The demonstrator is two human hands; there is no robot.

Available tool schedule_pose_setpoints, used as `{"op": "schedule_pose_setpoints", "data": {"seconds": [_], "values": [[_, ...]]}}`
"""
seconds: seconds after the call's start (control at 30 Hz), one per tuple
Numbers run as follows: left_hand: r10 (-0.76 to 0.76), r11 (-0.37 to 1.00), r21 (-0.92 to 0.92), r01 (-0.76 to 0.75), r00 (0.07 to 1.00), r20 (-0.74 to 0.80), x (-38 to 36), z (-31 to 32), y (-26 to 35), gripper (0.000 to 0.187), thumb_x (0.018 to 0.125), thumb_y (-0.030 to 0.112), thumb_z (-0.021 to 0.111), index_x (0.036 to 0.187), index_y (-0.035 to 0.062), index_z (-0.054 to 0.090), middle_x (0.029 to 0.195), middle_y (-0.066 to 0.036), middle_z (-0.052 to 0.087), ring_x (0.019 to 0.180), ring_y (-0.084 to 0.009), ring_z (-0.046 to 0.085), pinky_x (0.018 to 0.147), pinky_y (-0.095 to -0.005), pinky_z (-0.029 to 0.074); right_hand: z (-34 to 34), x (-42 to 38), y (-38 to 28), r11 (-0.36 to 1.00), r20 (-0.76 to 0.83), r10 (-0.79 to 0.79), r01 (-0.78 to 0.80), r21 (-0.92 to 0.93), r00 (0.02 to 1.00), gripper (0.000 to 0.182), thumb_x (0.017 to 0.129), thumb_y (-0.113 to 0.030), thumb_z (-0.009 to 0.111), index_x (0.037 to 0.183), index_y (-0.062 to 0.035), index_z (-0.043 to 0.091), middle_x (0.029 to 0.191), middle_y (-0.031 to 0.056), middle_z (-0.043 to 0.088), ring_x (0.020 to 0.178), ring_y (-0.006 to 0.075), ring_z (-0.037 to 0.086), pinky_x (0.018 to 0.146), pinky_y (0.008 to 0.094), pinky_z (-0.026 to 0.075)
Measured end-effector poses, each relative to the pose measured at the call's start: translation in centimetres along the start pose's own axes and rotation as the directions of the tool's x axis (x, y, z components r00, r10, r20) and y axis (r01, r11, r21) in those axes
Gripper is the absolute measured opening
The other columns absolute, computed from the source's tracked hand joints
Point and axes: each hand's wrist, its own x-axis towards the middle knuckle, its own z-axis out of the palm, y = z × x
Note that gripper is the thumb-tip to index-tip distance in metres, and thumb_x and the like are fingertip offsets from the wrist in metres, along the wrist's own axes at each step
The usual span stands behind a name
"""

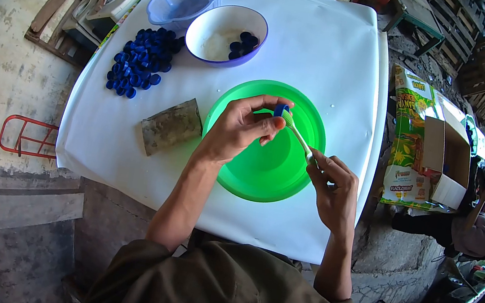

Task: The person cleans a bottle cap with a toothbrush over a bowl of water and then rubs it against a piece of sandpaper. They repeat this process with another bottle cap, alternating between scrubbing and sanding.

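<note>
Above a green basin, my left hand pinches a blue bottle cap between thumb and fingers. My right hand grips the handle of a toothbrush, pale with green bristles. The brush's head meets the cap's open side. Left of the basin lies a worn, grey-brown block. A heap of blue bottle caps is spread on the white table cover. Several more dark blue caps sit inside a white bowl with a purple outside.
A translucent blue plastic basket stands behind the bowl at the table's far left. To the right, an open cardboard box rests by a printed yellow-green sheet. Another person is at the far right. A red metal frame stands at left.
</note>
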Motion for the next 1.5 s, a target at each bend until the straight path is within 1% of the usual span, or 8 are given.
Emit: {"op": "schedule_pose_setpoints", "data": {"seconds": [0.1,0.33,0.43,0.77,0.9,1.1,1.27,1.5], "values": [[0.026,0.999,-0.024,-0.026,1.0,0.014,-0.1,0.3,0.6,0.037,0.099,0.021,0.064,0.125,-0.0053,0.06,0.097,-0.006,0.066,0.071,-0.0063,0.056,0.056,-0.0202,0.042,0.1,-0.3,0.8,0.987,0.048,-0.008,0.0,0.164,0.999,0.03,0.09,0.0,0.069,0.118,-0.0056,0.073,0.077,0.0084,0.064,0.06,0.0121,0.054,0.056,0.0291,0.044],[0.02,0.995,0.092,-0.023,0.999,0.037,-0.3,0.2,1.0,0.043,0.104,0.034,0.055,0.121,-0.0046,0.062,0.086,-0.005,0.065,0.067,-0.0062,0.056,0.058,-0.0202,0.043,-0.3,0.1,-0.4,0.99,-0.039,-0.057,0.052,-0.128,0.998,0.032,0.087,0.001,0.071,0.117,-0.0081,0.074,0.076,0.0083,0.063,0.059,0.0139,0.054,0.056,0.0296,0.045],[0.008,0.995,0.104,-0.004,0.999,-0.037,-0.3,0.2,0.7,0.043,0.105,0.036,0.053,0.119,-0.0039,0.063,0.086,-0.004,0.063,0.068,-0.0062,0.056,0.058,-0.0204,0.044,0.0,-0.1,-0.2,0.995,0.023,-0.095,0.095,0.02,0.995,0.032,0.087,0.001,0.071,0.118,-0.0081,0.074,0.077,0.0088,0.064,0.06,0.0142,0.055,0.056,0.0299,0.045],[-0.082,0.994,-0.074,0.079,0.996,-0.038,-0.7,0.4,0.7,0.038,0.104,0.031,0.055,0.116,-0.0047,0.062,0.083,-0.003,0.061,0.068,-0.0066,0.057,0.059,-0.02,0.046,0.2,0.0,0.2,0.979,-0.067,-0.164,0.154,-0.133,0.984,0.033,0.084,0.001,0.074,0.116,-0.0094,0.074,0.074,0.0089,0.061,0.058,0.0168,0.054,0.054,0.0331,0.042],[-0.089,0.991,-0.101,0.083,0.994,-0.058,-0.9,0.4,0.6,0.036,0.104,0.03,0.055,0.116,-0.0031,0.062,0.083,-0.003,0.061,0.067,-0.0075,0.057,0.057,-0.021,0.045,0.6,-0.5,1.2,0.989,0.029,-0.115,0.112,0.092,0.993,0.033,0.084,0.003,0.073,0.115,-0.0088,0.075,0.075,0.0093,0.063,0.059,0.0174,0.056,0.054,0.0323,0.044],[-0.108,0.989,-0.11,0.103,0.993,-0.043,-1.1,-0.2,-0.9,0.032,0.104,0.029,0.055,0.116,-0.0003,0.063,0.082,-0.004,0.062,0.064,-0.0085,0.056,0.055,-0.0207,0.044,0.0,-0.5,0.6,0.984,-0.042,-0.116,0.11,-0.137,0.992,0.034,0.084,0.003,0.074,0.116,-0.0094,0.075,0.079,0.0102,0.065,0.063,0.0189,0.062,0.057,0.0326,0.047],[-0.175,0.978,-0.133,0.158,0.977,-0.124,-1.8,-0.7,-1.2,0.033,0.101,0.032,0.061,0.115,0.0033,0.068,0.084,-0.001,0.064,0.061,-0.0048,0.058,0.056,-0.0196,0.048,0.5,-1.1,1.2,0.995,0.09,-0.087,0.083,0.055,0.992,0.032,0.085,0.003,0.072,0.115,-0.0072,0.074,0.086,0.0131,0.068,0.065,0.0212,0.063,0.058,0.0342,0.049],[-0.211,0.967,-0.151,0.207,0.977,-0.014,-2.4,-1.0,-1.4,0.036,0.098,0.022,0.066,0.125,-0.0018,0.06,0.087,0.0,0.062,0.07,-0.0059,0.058,0.059,-0.0187,0.046,1.1,-1.2,1.7,0.996,-0.002,-0.072,0.072,-0.045,0.997,0.03,0.086,0.001,0.073,0.115,-0.0072,0.074,0.083,0.013,0.067,0.064,0.0218,0.063,0.057,0.0345,0.049]]}}
